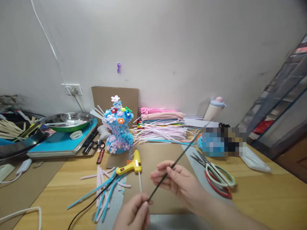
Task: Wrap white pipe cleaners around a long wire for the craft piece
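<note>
A thin dark green stem (182, 153) slants up to the right over a brown cardboard sheet (153, 159). Its lower end is pinched in my left hand (134, 212). Higher up, my right hand (181, 183) holds the same stem between thumb and fingers. A yellow glue gun (130, 165) lies just beyond my left hand, its white glue stick pointing toward me. Behind it stands a blue fuzzy ornament (120, 127) covered with small coloured flowers. Blue and pale pink strips (103, 188) are scattered left of my left hand.
Large scissors (219, 175) lie right of my right hand. Bundles of fuzzy stems (163, 127) are stacked at the wall beside a bottle (213, 108). On the left are a metal dish (69, 127), a blue book (56, 140) and small scissors (98, 145).
</note>
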The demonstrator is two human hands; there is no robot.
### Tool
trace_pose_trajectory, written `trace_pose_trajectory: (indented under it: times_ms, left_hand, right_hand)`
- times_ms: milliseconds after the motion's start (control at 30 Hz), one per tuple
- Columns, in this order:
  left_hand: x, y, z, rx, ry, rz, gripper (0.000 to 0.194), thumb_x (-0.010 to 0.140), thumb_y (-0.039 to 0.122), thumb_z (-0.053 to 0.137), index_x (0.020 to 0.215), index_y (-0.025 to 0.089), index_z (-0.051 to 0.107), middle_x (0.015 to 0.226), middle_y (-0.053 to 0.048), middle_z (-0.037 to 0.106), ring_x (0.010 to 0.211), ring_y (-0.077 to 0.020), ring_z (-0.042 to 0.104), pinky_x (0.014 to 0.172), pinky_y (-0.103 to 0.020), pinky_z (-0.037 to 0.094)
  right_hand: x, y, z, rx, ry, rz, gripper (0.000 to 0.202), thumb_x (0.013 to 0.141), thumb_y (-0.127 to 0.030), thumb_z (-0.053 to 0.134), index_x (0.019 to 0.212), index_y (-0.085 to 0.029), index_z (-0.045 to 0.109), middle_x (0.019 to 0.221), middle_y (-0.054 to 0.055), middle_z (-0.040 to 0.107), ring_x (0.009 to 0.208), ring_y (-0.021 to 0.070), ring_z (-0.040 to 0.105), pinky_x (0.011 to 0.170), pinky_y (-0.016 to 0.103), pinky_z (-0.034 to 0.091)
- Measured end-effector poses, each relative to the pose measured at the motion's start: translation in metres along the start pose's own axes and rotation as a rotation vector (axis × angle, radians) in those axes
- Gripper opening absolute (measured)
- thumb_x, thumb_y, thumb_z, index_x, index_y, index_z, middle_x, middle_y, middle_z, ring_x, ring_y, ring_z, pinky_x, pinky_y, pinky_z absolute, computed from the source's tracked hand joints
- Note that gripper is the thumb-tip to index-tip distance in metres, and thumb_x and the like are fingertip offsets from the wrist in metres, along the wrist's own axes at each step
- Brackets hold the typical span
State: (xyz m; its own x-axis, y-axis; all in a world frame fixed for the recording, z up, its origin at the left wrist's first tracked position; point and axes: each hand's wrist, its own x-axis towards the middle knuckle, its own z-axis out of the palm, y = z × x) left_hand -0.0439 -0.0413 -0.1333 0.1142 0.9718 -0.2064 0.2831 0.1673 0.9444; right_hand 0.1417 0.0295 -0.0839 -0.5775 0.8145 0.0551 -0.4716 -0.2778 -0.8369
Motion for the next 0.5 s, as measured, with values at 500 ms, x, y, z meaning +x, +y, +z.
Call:
trace_pose_trajectory:
  times_ms: [500]
  left_hand:
    - [0.014, -0.016, -0.007, 1.041, 0.045, 0.389, 0.047, 0.079, 0.016, 0.051, 0.125, 0.023, 0.058, 0.135, -0.008, 0.054, 0.124, -0.0271, 0.050, 0.108, -0.048, 0.036]
  right_hand:
    - [-0.016, -0.051, -0.046, -0.646, 0.328, -0.111, 0.039, 0.080, -0.055, 0.061, 0.097, -0.019, 0.061, 0.097, 0.012, 0.071, 0.094, 0.0255, 0.067, 0.090, 0.048, 0.050]
